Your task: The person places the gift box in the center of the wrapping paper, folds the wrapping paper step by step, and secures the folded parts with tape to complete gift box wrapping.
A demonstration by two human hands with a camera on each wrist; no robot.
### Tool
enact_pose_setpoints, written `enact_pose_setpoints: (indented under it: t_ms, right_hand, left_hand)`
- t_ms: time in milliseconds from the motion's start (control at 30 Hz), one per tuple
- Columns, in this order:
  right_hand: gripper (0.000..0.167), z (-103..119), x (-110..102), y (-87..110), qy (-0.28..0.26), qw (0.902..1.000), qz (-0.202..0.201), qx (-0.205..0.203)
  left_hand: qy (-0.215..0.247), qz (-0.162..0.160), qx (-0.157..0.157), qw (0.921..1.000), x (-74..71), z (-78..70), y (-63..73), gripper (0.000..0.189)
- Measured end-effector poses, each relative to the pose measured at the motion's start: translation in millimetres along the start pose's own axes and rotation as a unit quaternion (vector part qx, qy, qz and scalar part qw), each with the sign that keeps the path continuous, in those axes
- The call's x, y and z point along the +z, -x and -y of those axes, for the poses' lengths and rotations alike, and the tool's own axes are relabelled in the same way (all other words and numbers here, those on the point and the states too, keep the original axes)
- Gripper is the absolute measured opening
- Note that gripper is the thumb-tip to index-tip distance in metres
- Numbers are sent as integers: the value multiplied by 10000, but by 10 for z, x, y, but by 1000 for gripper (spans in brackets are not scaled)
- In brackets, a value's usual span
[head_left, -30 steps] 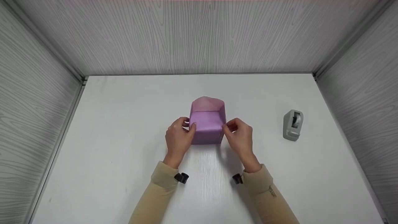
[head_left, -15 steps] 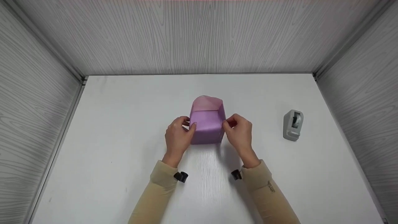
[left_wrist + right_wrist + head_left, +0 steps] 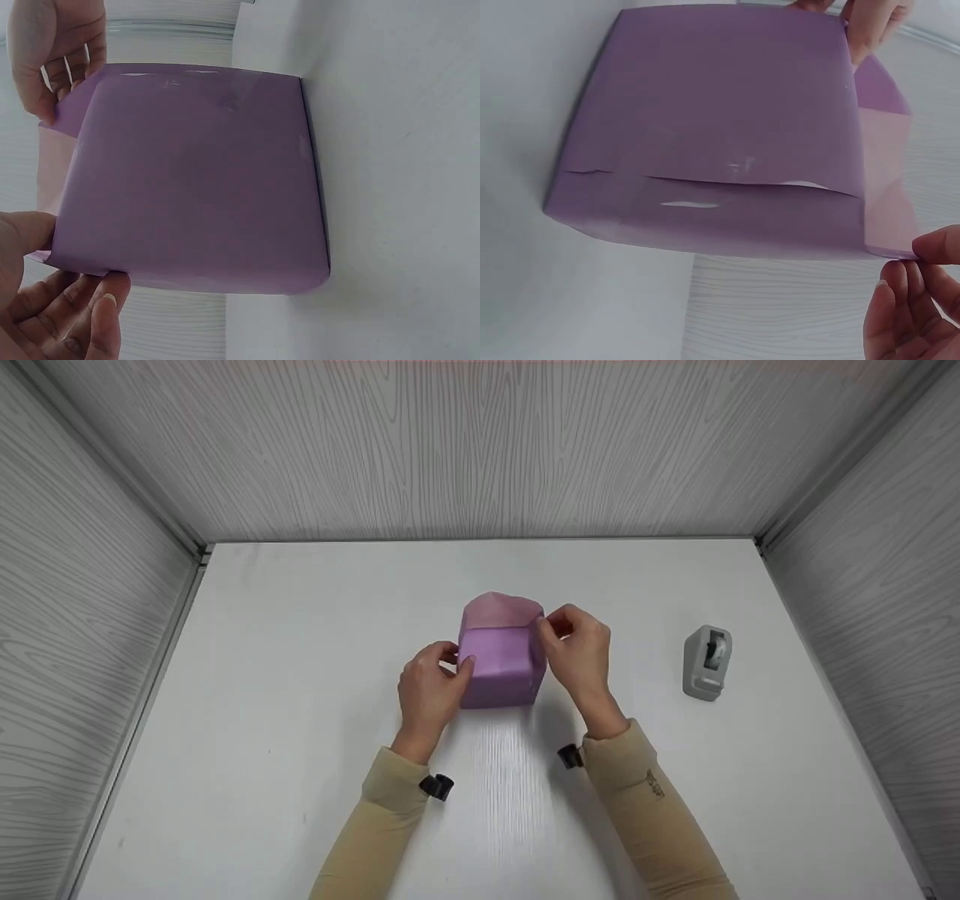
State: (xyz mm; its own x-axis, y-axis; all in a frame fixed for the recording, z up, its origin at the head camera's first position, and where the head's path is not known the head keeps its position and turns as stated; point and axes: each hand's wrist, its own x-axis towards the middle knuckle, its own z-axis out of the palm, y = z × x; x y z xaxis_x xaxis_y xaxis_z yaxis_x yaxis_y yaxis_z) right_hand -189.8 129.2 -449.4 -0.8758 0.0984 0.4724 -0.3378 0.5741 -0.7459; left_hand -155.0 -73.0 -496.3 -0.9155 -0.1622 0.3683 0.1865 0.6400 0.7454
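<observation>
While left hand (image 3: pixel 430 688), right hand (image 3: pixel 583 654) pinch it, purple box (image 3: pixel 496 664) is between.

A box (image 3: pixel 495 654) is sitting on the table (image 3: pixel 315 615) — its flap (image 3: pixel 499 610) at twelve o'clock. The left hand (image 3: pixel 430 687) is gripping its nine o'clock edge; the right hand (image 3: pixel 582 656) is pinching its rim at two. A tape dispenser (image 3: pixel 706 663) is standing well apart at three o'clock — a panel (image 3: pixel 480 450) is bounding the table at twelve.

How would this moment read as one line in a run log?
left fingers: hold purple box, left side | right fingers: pinch its right upper edge | gray tape dispenser: right of box, untouched
</observation>
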Motion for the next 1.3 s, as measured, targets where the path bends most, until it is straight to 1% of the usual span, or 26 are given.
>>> enact_pose_setpoints:
  t_ms: [100, 200, 333, 500, 600, 800, 967, 1133, 1300]
  right_hand:
    - [12, 8, -18, -33, 4, 9999, 21, -108]
    - [12, -8, -42, -13, 5, 9998, 171, -113]
    - [13, -46, -87, 85, 75, 9987, 506, 64]
    - [9, -67, -122, 210, 216, 9943, 983, 360]
    - [9, -73, -114, 244, 157, 9927, 1104, 449]
    - [6, -83, -86, 265, 76, 9936, 1030, 452]
    - [4, -91, -70, 284, 61, 9951, 944, 300]
    - [4, -102, -39, 310, 31, 9973, 727, -19]
    - [7, -114, 10, 319, 128, 9973, 512, -514]
  left_hand:
    - [25, 32, -109, 9999, -1, -3, 2, 24]
    - [62, 74, -195, 9998, -5, -10, 5, 24]
    - [60, 82, -300, 9995, -11, -7, 5, 23]
    - [-39, 36, -344, 9994, -14, 1, 0, 24]
    - [-75, -2, -340, 9994, -8, -2, 2, 25]
    - [-136, -147, -188, 9996, 17, 12, 9, 22]
    - [-153, -254, -158, 9994, 32, 33, 1, 20]
    - [-166, -237, -154, 9995, 25, 23, -2, 21]
    - [-137, -188, -176, 9996, 17, 11, 1, 21]
